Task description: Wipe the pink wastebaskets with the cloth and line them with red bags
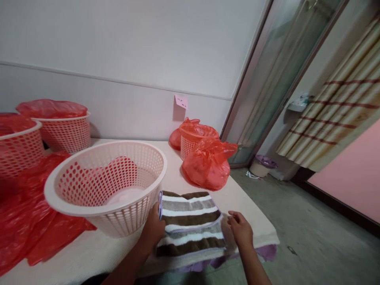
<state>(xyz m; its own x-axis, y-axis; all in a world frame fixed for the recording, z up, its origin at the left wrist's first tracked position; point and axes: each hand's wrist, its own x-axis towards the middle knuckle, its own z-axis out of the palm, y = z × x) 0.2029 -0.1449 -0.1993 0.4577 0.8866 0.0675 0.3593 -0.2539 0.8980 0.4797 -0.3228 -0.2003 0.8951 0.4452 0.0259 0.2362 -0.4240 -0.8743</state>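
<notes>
A striped towel [191, 212] in brown, white and grey with purple edging lies folded near the table's front edge. My left hand [154, 223] grips its left edge, the fingertips partly hidden by the cloth. Just off the towel's right side is my right hand [241, 228], its fingers loosely bent and apart, holding nothing. A large pink plastic basket [124, 219] with holes in its wall stands left of the towel. Through its wall shows something red.
Red plastic bags [44, 225] lie at the left, before two bag-lined baskets [67, 132]. A filled, tied red bag [208, 166] and a smaller lined basket [187, 148] stand behind the towel. The table edge [252, 206] drops to the floor at right.
</notes>
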